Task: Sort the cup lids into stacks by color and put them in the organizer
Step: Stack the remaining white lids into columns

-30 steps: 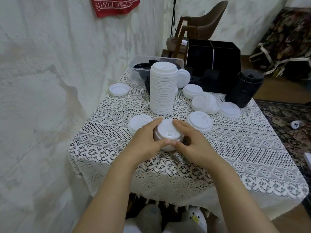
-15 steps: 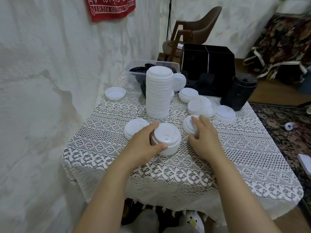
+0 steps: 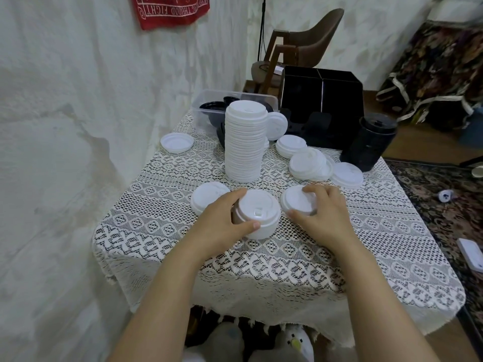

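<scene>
- The left hand [image 3: 222,220] grips the small stack [image 3: 257,215] of white lids from its left side. The thumb is at the near edge and the fingers go round the back. The stack sits on the tabletop [image 3: 366,244].
- The right hand [image 3: 321,212] lies over one loose lid [image 3: 298,199]. Its fingers curl at the far edge and its thumb is at the near edge, so it holds that lid.
- The loose lid lies flat, just to the right of the small stack. It is round, so it has no long side.
- The next move looks like a short hop to the left, up and onto the small stack. The right hand is the nearer one for this.
- The tall stack [image 3: 245,142] and the black organizer [image 3: 321,100] stand farther back.
</scene>
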